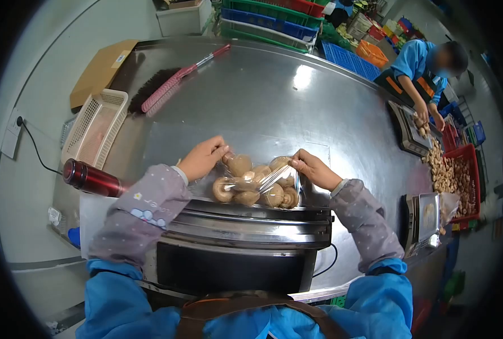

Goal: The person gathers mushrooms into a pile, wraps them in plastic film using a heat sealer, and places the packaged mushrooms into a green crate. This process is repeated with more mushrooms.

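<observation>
Leftmost, a dark red flask (93, 178) sits beside the person's left sleeve (141, 206). Next, the left hand (202, 159) has its fingers drawn together, pinching clear plastic (271, 179); brown mushrooms (240, 165) show through it, just behind a metal machine (251, 227). Rightward, the right hand (317, 170) pinches the plastic's other side. I'd pull gently and evenly, keeping folds smooth and mushrooms settled.
</observation>
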Demonstrator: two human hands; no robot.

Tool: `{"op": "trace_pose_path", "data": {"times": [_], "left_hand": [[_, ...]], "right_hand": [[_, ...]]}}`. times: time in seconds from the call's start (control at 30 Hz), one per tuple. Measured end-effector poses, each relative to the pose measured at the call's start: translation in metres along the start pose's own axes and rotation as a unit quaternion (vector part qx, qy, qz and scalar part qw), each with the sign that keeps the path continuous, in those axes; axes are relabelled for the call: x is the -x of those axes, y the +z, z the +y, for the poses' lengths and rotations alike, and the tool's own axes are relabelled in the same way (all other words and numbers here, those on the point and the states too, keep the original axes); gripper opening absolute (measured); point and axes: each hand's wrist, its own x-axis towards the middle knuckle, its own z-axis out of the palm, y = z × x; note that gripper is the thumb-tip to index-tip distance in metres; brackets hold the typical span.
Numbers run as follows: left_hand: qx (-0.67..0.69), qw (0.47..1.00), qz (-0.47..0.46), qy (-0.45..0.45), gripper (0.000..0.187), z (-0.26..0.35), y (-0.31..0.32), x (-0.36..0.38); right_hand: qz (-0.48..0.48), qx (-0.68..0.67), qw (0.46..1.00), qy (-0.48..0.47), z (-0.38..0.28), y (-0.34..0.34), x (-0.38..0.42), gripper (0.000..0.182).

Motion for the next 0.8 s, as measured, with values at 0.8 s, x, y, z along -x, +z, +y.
{"op": "trace_pose_path", "data": {"times": [0.8], "left_hand": [[0.084, 0.954, -0.117, -0.264, 0.039, 0.026, 0.077, 0.241]], "right_hand": [[-0.001, -0.053, 0.986, 0.156, 0.049, 0.158, 0.193, 0.048]]}}
